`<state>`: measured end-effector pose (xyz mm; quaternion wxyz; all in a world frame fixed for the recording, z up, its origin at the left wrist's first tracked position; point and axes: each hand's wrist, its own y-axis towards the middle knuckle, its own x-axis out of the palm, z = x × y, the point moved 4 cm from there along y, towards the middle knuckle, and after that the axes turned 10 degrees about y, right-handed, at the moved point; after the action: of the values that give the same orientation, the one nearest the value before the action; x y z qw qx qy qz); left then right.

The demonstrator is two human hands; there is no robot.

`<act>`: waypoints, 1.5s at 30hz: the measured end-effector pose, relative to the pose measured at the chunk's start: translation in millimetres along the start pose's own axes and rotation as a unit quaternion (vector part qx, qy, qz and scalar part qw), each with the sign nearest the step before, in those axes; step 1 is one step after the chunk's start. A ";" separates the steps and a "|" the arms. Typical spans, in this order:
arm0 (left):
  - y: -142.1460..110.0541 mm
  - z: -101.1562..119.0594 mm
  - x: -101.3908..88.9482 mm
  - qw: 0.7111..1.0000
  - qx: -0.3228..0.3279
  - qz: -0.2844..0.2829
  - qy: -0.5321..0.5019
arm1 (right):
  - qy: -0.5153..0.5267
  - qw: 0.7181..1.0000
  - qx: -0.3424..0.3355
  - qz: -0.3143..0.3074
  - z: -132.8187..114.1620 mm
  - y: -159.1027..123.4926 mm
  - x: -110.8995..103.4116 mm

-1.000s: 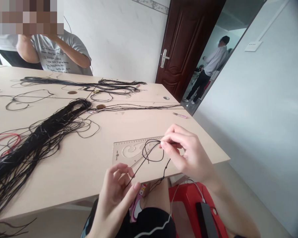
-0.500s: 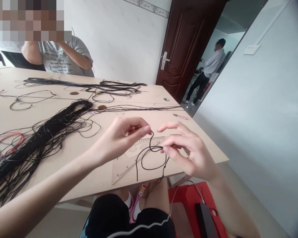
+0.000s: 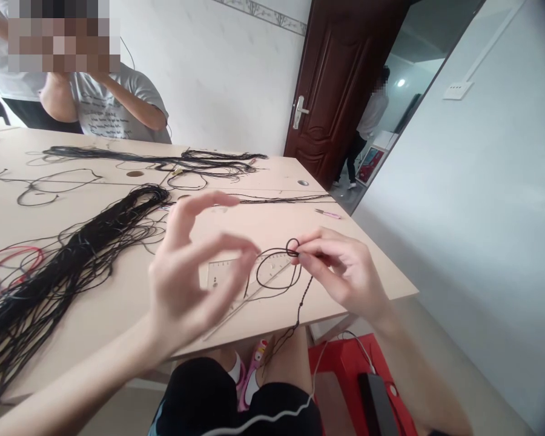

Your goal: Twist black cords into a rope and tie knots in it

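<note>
**The right hand (image 3: 340, 272) pinches a thin black cord (image 3: 277, 249)**

The right hand is almost shut. Its thumb and first finger (image 3: 305, 254) hold the cord tight, right by a small loop. The other fingers curl in close behind them.

The left hand (image 3: 193, 284) is open. Its fingers and thumb are spread in a wide curve, up above the bench (image 3: 381, 281). Its first finger comes very near the cord, but I cannot tell if they touch.

The cord makes a small loop and a bigger loop just left of the right hand. A twisted part of the cord (image 3: 302, 301) hangs down past the edge of the bench, over the person's black shorts (image 3: 236, 393).

Under the loops lies a clear plastic stencil ruler (image 3: 222, 272), flat on the bench. Farther left is a big bundle of black cords (image 3: 72, 254), with a red cord (image 3: 9, 260) beside it. More black cords (image 3: 163, 158) lie across the far side of the bench. Small pink scissors (image 3: 329, 213) sit near the far edge.

A person in a grey T-shirt (image 3: 118, 109) stands behind the bench. Another person (image 3: 370, 121) stands past the open door (image 3: 340, 85).
</note>
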<state>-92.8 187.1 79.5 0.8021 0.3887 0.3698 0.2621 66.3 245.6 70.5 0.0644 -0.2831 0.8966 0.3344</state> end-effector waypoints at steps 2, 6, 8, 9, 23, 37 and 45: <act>-8.5 9.7 0.3 0.993 0.087 0.011 0.077 | 0.010 1.000 0.009 -0.003 2.0 0.7 1.8; -14.6 -1.0 22.7 0.992 0.020 -0.100 0.080 | 0.039 0.999 0.014 -0.015 3.5 1.7 7.5; -16.1 -10.9 35.5 0.981 -0.060 -0.186 0.002 | 0.049 0.998 0.015 -0.022 3.7 1.9 9.7; -17.1 -14.6 40.4 0.969 -0.094 -0.223 -0.040 | 0.051 0.998 0.014 -0.025 3.7 1.9 10.2; -31.4 6.0 1.8 0.990 -0.037 -0.122 -0.059 | -0.200 0.975 -0.095 0.000 4.4 -3.8 18.5; -52.4 -9.5 34.3 0.745 -0.412 -0.213 -0.480 | -0.158 0.987 -0.040 -0.002 8.8 3.5 22.6; -55.0 -15.3 41.8 0.819 -0.398 -0.083 -0.406 | -0.102 0.994 0.017 -0.029 12.5 8.0 26.2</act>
<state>-73.0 192.5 11.7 0.9830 0.0751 -0.0952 0.1376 39.2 246.3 57.4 0.1697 -0.2724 0.8824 0.3441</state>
